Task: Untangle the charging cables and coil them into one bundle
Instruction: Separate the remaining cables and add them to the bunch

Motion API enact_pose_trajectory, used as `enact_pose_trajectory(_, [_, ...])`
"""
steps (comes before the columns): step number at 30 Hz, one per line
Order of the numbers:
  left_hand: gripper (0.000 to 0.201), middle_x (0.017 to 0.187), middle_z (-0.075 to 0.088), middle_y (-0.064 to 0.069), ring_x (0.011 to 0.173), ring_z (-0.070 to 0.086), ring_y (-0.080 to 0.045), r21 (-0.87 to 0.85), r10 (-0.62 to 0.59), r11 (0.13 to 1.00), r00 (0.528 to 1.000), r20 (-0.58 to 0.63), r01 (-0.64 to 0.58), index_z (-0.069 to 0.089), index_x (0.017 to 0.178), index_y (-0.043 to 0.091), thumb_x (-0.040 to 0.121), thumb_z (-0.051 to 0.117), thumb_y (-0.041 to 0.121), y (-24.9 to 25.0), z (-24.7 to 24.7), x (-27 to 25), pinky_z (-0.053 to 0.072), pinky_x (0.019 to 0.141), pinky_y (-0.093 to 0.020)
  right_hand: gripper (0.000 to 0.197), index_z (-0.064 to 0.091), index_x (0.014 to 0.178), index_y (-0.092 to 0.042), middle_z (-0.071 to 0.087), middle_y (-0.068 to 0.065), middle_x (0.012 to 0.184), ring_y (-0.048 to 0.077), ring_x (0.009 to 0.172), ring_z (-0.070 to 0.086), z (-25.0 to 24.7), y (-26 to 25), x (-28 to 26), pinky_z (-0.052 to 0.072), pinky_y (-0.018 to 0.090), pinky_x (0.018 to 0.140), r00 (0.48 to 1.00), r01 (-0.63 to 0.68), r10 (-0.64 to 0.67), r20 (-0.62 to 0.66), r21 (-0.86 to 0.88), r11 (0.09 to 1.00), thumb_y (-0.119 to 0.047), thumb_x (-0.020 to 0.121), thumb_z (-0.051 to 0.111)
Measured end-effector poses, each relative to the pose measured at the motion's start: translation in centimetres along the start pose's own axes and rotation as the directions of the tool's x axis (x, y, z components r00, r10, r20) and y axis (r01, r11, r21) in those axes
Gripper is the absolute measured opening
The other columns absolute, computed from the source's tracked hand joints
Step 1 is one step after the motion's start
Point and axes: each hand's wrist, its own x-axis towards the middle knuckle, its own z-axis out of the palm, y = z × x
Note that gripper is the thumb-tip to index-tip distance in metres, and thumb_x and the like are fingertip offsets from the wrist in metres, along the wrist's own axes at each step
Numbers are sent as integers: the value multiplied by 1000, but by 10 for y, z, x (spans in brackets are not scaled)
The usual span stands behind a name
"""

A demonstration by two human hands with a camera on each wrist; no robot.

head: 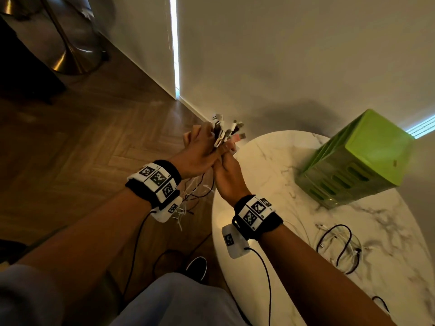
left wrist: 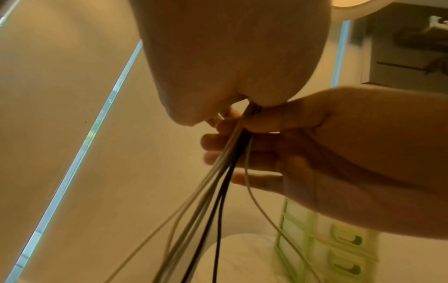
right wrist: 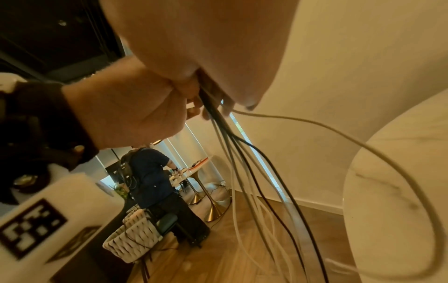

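Beside the marble table [head: 388,236], both hands [head: 211,158] grip unlabelled charging cables [head: 224,132].

Herringbone wood floor [head: 82,128], pale wall [head: 294,55], marble table [head: 270,165]

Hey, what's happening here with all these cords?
A person is gathering charging cables in both hands, held up beside a round marble table. The left hand and right hand grip the connector ends together, while the white and black strands hang loose below, not yet coiled. More cables lie in a loose heap on the table, apart from the held bunch, near a green drawer unit.
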Motion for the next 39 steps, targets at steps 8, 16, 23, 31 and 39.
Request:
enact_pose_trajectory(8, [32, 86, 66, -6, 71, 62, -18, -763, -109, 575, 952, 287, 296, 72, 87, 18, 76, 81, 47, 31, -19, 11, 54, 59, -30, 30, 51, 117, -5, 50, 4, 85, 16, 70, 47, -6, 3, -3, 44, 38, 66, 994, -110, 105, 44, 128, 986, -16, 94, 36])
enact_pose_trajectory(16, [23, 84, 63, -2, 69, 66, -3, -460, -64, 886, 998, 14, 63, 58, 89, 19, 85, 75, 34, 41, 2, 17, 54, 62, -20, 49, 50, 104, 16, 51, 25, 83, 36, 71, 42, -14, -9, 8, 42, 46, 68, 957, -274, 268, 114, 45, 961, -29, 92, 35])
enact_pose_trajectory(23, [41, 118, 65, 24, 109, 59, 4, -147, -98, 951, 718, 689, 271, 63, 117, 34, 81, 81, 41, -17, 34, -10, 44, 99, -27, 23, 37, 67, -18, 31, -3, 61, 15, 58, 23, -44, -19, 4, 14, 32, 65, 905, -424, 325, 273, 609, 670, -16, 74, 59])
enact_pose_trajectory(31, [19, 95, 73, -4, 74, 64, -8, -55, -94, 995, 961, -261, 82, 62, 93, 9, 91, 71, 25, -77, 22, 25, 46, 68, -9, 23, 44, 60, -18, 57, 10, 67, 34, 94, 61, -56, -49, -4, 38, 49, 110, 982, -157, 48, 183, 642, 751, -17, 82, 50])
enact_pose_trajectory(39, [32, 72, 73, -3, 58, 68, -11, -90, -278, 932, 850, 449, 352, 70, 97, 15, 91, 67, 46, -67, 35, -2, 59, 64, -27, 29, 35, 66, -22, 19, -1, 64, 19, 59, 23, -68, -51, 4, 51, 39, 86, 980, -168, 198, 29, 653, 738, -19, 93, 43])
